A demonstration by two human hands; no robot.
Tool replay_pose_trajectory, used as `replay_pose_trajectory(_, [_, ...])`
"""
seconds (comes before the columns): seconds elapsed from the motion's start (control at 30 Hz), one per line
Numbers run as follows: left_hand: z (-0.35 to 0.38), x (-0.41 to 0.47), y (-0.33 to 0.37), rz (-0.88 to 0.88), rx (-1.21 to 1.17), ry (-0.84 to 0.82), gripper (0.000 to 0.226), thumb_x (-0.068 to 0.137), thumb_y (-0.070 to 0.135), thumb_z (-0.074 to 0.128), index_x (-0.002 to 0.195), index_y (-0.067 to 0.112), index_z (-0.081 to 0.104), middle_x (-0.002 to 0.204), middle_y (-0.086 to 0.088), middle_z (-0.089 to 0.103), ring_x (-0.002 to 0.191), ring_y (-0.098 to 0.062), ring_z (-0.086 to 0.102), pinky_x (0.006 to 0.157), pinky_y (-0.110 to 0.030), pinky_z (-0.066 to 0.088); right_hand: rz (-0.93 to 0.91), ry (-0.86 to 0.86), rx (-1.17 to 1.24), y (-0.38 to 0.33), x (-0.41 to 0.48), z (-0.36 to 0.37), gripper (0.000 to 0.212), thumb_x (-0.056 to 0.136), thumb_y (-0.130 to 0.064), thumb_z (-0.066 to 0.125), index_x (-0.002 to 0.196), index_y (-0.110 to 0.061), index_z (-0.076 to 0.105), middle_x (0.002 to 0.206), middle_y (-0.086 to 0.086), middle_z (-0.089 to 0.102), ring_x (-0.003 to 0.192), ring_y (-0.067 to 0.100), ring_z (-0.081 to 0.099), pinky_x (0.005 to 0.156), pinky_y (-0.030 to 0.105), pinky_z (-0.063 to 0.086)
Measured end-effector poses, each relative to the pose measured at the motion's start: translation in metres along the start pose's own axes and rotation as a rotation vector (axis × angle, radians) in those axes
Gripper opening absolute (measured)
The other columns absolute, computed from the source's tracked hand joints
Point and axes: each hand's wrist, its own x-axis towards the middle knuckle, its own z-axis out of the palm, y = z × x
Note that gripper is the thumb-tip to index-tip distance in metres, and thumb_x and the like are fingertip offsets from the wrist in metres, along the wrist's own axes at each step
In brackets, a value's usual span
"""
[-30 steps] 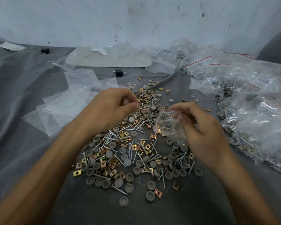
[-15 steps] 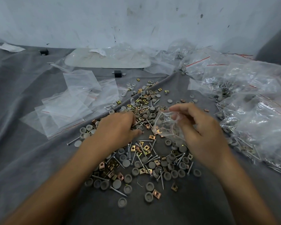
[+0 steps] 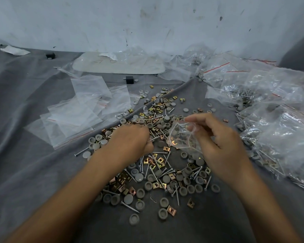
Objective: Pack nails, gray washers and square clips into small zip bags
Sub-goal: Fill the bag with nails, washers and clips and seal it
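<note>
One small zip bag (image 3: 181, 137) hangs open from the right hand (image 3: 223, 148), pinched at its mouth between thumb and fingertips. Through the plastic a few gray pieces and one brassy clip show dimly. Several empty bags (image 3: 81, 116) overlap at the left, too layered to count. Many filled bags (image 3: 279, 137) heap at the right. The left hand (image 3: 132, 139) lies knuckles up on the loose pile, fingers curled under; I cannot tell whether they hold anything. Nails (image 3: 130, 206), gray washers (image 3: 134, 219) and square clips (image 3: 171, 210) lie by the dozen on the gray cloth (image 3: 25, 163).
</note>
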Motion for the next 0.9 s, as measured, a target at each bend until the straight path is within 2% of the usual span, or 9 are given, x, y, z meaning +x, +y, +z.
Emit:
replay_pose_trajectory(0.1, [0.001,-0.001,0.001,0.046,0.078,0.032,0.019,0.094,0.035,0.05,0.093,0.016,0.054,0.087,0.003,0.056,0.079,-0.02,0.051,0.066,-0.033,0.034,-0.001,0.001,0.002,0.001,0.0,0.001,0.028,0.104,-0.008,0.055,0.116,-0.029,0.069,0.104,-0.023,0.069,0.103,-0.002,0.065,0.077,0.008,0.046])
replay_pose_trajectory(0.17, [0.0,-0.001,-0.002,0.052,0.041,0.044,0.018,0.095,0.033,0.048,0.093,0.016,0.053,0.087,0.003,0.054,0.079,-0.02,0.05,0.068,-0.034,0.039,0.001,0.004,0.014,0.001,0.0,0.001,0.029,0.104,-0.008,0.055,0.114,-0.032,0.068,0.102,-0.023,0.069,0.102,-0.001,0.066,0.076,0.009,0.046])
replay_pose_trajectory(0.27, [-0.008,-0.001,-0.009,0.011,-0.201,0.094,0.01,0.096,0.026,0.051,0.091,0.018,0.055,0.085,0.002,0.059,0.078,-0.02,0.058,0.066,-0.035,0.049,-0.004,0.01,0.022,0.001,0.001,0.0,0.03,0.104,-0.008,0.055,0.113,-0.034,0.067,0.103,-0.024,0.069,0.102,0.0,0.066,0.075,0.009,0.046])
replay_pose_trajectory(0.37, [-0.02,-0.001,-0.011,-0.013,-0.445,0.163,0.014,0.1,0.031,0.051,0.088,0.025,0.053,0.076,0.005,0.061,0.064,-0.005,0.054,0.054,-0.025,0.039,-0.01,0.013,0.013,0.001,0.001,0.0,0.03,0.104,-0.008,0.055,0.114,-0.033,0.067,0.101,-0.023,0.069,0.101,0.0,0.066,0.075,0.009,0.046])
replay_pose_trajectory(0.5, [-0.037,-0.006,-0.003,0.067,-0.761,0.167,0.018,0.1,0.039,0.048,0.089,0.026,0.053,0.07,0.008,0.06,0.054,-0.001,0.047,0.049,-0.018,0.039,-0.022,0.016,0.003,-0.001,0.002,0.0,0.03,0.104,-0.007,0.054,0.113,-0.034,0.066,0.102,-0.023,0.068,0.1,-0.003,0.065,0.076,0.007,0.046])
replay_pose_trajectory(0.63, [-0.044,-0.011,0.013,0.146,-0.793,0.105,0.019,0.094,0.045,0.046,0.086,0.029,0.052,0.066,0.018,0.054,0.053,-0.001,0.042,0.05,-0.016,0.037,-0.025,0.022,0.005,-0.002,0.002,0.001,0.029,0.104,-0.006,0.055,0.113,-0.031,0.067,0.1,-0.022,0.069,0.098,-0.003,0.066,0.075,0.007,0.045])
replay_pose_trajectory(0.9, [-0.044,-0.012,0.015,0.169,-0.765,0.088,0.012,0.101,0.035,0.052,0.091,0.03,0.055,0.071,0.026,0.057,0.057,0.001,0.048,0.052,-0.013,0.037,-0.025,0.031,0.004,-0.002,0.002,0.0,0.028,0.104,-0.008,0.054,0.112,-0.031,0.068,0.097,-0.024,0.068,0.098,-0.002,0.065,0.077,0.009,0.046])
